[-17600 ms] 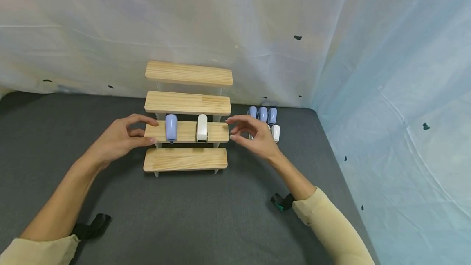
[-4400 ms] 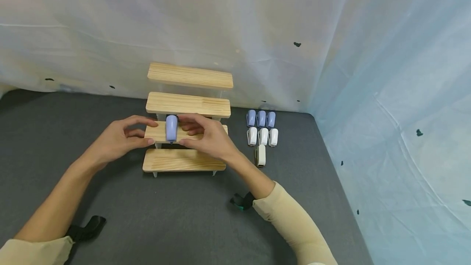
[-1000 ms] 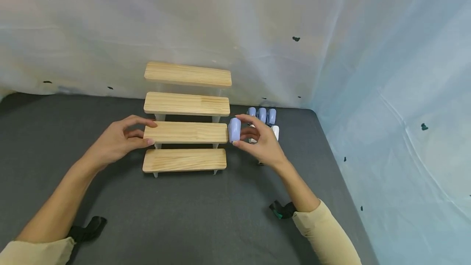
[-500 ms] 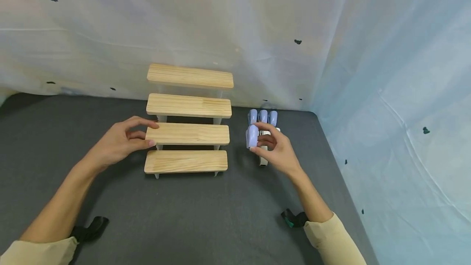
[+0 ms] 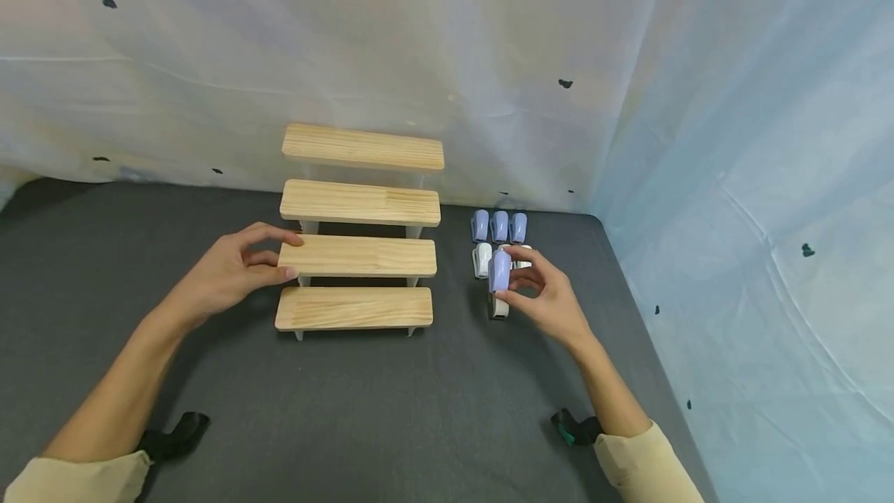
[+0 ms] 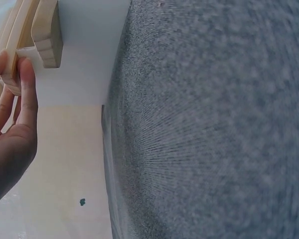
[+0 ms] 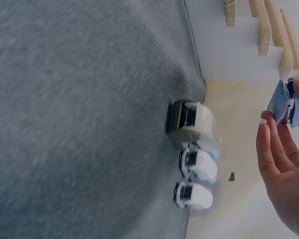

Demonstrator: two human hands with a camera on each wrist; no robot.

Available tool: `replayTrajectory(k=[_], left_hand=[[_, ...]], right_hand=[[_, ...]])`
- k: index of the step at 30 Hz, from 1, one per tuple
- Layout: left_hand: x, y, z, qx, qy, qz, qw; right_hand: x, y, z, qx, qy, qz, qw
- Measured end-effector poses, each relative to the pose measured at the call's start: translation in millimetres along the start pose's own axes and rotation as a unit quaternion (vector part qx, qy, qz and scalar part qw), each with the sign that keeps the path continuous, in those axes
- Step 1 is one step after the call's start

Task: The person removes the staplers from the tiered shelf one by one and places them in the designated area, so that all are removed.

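My right hand (image 5: 548, 297) pinches a small lavender stapler (image 5: 499, 270) between thumb and fingers, held up over the group at the right. In the right wrist view the stapler (image 7: 288, 102) shows its metal inner parts. Beneath it lies a cream stapler (image 5: 500, 306), partly covered; white staplers (image 5: 482, 261) form a row behind, some hidden by the hand. Three lavender staplers (image 5: 499, 226) make the rear row. With thumb and fingers, my left hand (image 5: 230, 266) grips the left end of the third wooden step (image 5: 363, 256) from the top; the left wrist view shows the step's edge (image 6: 12, 74) between them.
The tiered stand has more wooden steps, a top one (image 5: 363, 146), another below it (image 5: 359, 202) and a bottom one (image 5: 355, 309). A pale cloth (image 5: 349, 37) hangs behind the dark grey table (image 5: 349, 410), and a bluish one (image 5: 768, 254) on the right.
Since a second ago my right hand has carried the lavender stapler rightward from the step's right end to above the cream stapler. Earlier it stood on that step. My left hand stays put.
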State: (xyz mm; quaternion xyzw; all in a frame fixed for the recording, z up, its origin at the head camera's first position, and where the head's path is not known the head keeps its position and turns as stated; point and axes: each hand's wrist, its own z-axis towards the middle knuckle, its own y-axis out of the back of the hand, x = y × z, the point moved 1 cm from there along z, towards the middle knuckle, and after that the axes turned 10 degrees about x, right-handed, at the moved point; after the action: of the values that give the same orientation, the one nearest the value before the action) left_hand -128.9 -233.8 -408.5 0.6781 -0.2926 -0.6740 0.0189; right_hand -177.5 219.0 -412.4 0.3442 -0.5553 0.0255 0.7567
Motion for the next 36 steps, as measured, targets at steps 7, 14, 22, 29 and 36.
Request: replayTrajectory(k=[7,14,22,29,36], left_hand=[[-1.2,0.6,0.3,-0.001,0.007,0.003,1.0],[-0.3,0.5,0.1,-0.002,0.01,0.006,0.9999],[-0.4,0.5,0.5,0.0,0.009,0.011,0.9999],[-1.4,-0.4,-1.2,0.004,0.013,0.011,0.9998],[-1.0,0.7,0.0,0.002,0.011,0.016,0.9998]], right_hand=[[0.4,5.2,-8.3,-0.01,-0.007,-0.008,0.9999],[15.3,7.9,-17.1,-0.013,-0.03,-0.018,0.9993],[6.0,12.2,-24.9,-0.014,-0.05,-0.023,0.9984],[-1.4,13.5,-30.2,-0.003,-0.054,-0.025,0.9982],[-11.7,15.0,-31.4,0.004,-0.075,-0.037,0.9965]])
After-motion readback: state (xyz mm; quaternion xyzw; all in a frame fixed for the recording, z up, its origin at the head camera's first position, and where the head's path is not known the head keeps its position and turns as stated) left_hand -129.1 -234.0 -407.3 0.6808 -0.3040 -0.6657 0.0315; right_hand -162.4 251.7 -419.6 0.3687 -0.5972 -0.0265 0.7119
